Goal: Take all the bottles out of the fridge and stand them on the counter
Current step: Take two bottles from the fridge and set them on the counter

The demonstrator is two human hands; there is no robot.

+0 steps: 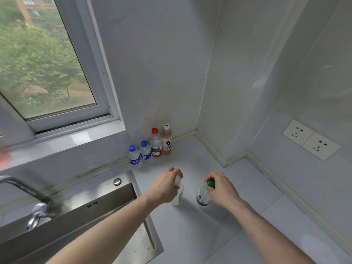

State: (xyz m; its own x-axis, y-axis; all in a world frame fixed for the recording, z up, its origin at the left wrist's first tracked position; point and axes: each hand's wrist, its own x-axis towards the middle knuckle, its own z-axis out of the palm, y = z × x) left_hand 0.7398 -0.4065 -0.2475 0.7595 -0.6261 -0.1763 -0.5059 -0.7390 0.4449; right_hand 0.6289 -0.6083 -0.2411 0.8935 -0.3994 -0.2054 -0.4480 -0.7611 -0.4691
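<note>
- Your left hand (167,184) curls over the top of a clear plastic bottle with a white cap (179,195), standing on the pale grey counter (190,235) just right of the steel sink (106,206).
- Your right hand (222,189) grips the green cap of a clear bottle with a green label (202,197), upright beside the first.
- Far by the wall stand two small blue-capped water bottles (140,155), a red-capped bottle (155,145) and an amber white-capped bottle (166,141) in a row.
</note>
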